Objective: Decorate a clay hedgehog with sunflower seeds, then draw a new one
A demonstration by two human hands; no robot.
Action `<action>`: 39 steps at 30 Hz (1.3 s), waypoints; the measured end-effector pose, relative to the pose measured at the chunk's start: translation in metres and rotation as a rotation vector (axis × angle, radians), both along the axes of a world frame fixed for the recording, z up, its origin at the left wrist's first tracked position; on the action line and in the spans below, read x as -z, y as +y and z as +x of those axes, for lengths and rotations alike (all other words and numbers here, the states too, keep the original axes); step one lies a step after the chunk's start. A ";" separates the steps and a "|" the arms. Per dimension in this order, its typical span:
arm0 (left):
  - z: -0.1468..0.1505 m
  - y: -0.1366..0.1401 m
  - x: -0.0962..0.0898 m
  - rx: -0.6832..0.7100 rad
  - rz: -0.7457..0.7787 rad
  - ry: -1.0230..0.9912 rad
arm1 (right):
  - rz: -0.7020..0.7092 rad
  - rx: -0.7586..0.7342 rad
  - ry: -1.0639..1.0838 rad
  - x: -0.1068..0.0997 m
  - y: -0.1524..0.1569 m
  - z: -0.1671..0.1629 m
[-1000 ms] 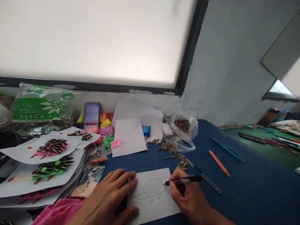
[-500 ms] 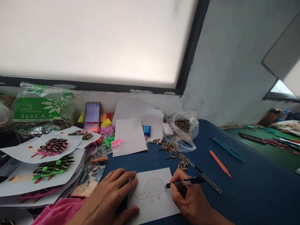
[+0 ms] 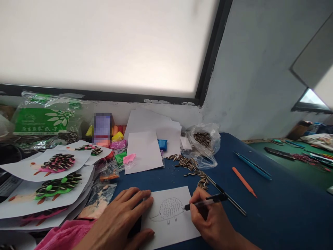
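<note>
A white sheet of paper (image 3: 179, 231) lies in front of me on the blue tabletop. On it is a pen-drawn hedgehog (image 3: 170, 210) with a pointed snout, short legs and a back full of small marks. My left hand (image 3: 127, 211) rests on the sheet's left edge, its fingers stretched and spread. In a pinch, my right hand (image 3: 208, 218) holds a black pen (image 3: 205, 202), whose tip is at the right end of the hedgehog's outline. Just beyond that hand are loose sunflower seeds (image 3: 203, 182) and a thin metallic rod (image 3: 229, 198).
Stacked sheets with seed-and-clay hedgehogs (image 3: 57, 165) lie at left, near a pink cloth (image 3: 67, 236). Blank paper (image 3: 143, 152), clay packets (image 3: 120, 158) and a plastic bag of seeds (image 3: 203, 139) stand at the back. An orange marker (image 3: 244, 182) and blue pens (image 3: 252, 165) lie at right.
My right hand and the pen tip have shifted slightly down along the hedgehog's rear outline. My left hand stays on the paper.
</note>
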State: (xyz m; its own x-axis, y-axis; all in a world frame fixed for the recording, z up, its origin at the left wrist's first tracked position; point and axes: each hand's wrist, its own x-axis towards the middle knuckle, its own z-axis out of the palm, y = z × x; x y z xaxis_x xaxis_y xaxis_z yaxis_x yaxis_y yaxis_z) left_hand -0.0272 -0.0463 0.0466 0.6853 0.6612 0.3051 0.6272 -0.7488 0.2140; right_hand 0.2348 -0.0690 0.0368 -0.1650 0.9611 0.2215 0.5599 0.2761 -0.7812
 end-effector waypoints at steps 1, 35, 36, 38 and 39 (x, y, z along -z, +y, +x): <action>0.000 0.000 0.001 -0.003 -0.004 -0.006 | -0.014 -0.001 0.012 0.000 0.000 0.000; -0.004 0.001 0.006 0.022 0.098 0.027 | -0.011 0.081 -0.155 -0.040 0.027 0.034; -0.004 0.001 0.006 0.022 0.107 0.029 | 0.026 0.077 -0.165 -0.039 0.027 0.034; -0.004 0.001 0.007 0.014 0.136 0.020 | 0.062 0.054 -0.224 -0.035 0.029 0.036; -0.004 0.000 0.009 0.007 0.147 0.012 | 0.072 0.039 -0.272 -0.033 0.030 0.036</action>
State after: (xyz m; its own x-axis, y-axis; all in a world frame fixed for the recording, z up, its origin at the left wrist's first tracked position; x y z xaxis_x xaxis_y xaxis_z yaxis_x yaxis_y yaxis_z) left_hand -0.0316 -0.0461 0.0380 0.6941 0.6051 0.3900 0.6237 -0.7760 0.0940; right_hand 0.2711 -0.0390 0.0698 -0.1906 0.9514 0.2421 0.7575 0.2994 -0.5801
